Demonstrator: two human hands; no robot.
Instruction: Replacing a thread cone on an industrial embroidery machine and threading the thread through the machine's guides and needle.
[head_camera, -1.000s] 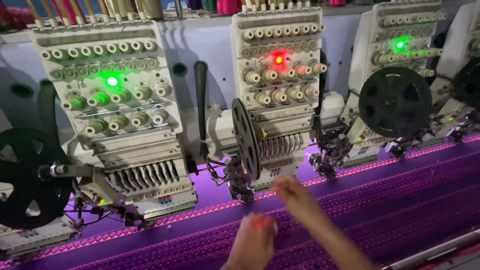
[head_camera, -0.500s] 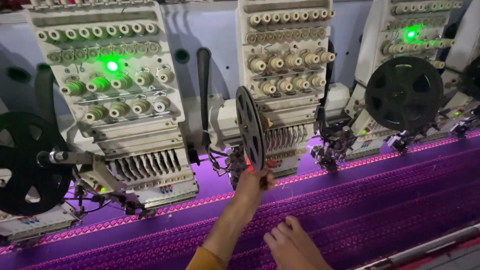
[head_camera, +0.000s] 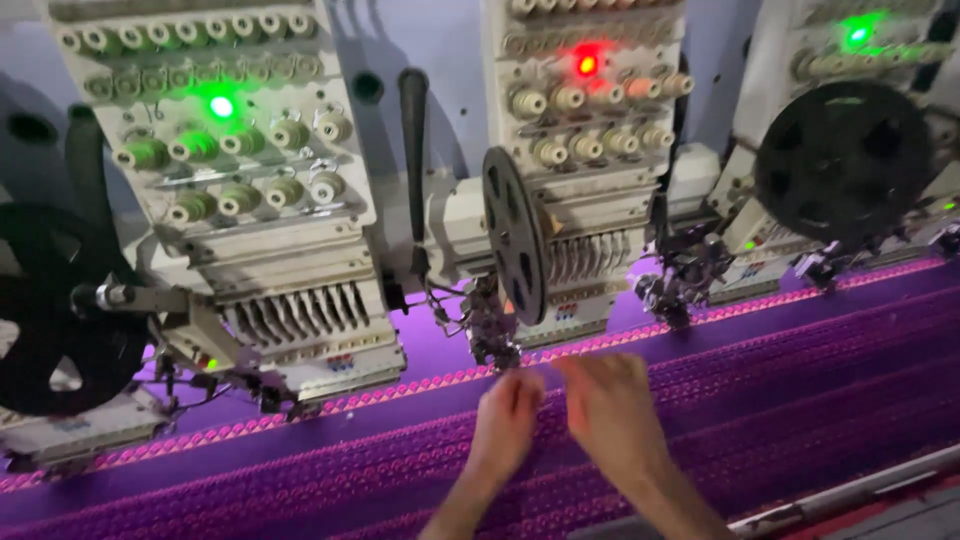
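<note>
Below the middle cream embroidery head with its red lamp (head_camera: 587, 64), we hold both hands over the purple stitched fabric (head_camera: 800, 400). Our left hand (head_camera: 507, 412) pinches its fingertips together just under the metal needle assembly (head_camera: 493, 335). Our right hand (head_camera: 610, 410), blurred, sits beside it; its grip we cannot tell.

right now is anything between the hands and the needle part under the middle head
Nothing visible. The left hand and right hand sit just below the needle assembly, over the purple fabric. The black reel stands above, not between.
</note>
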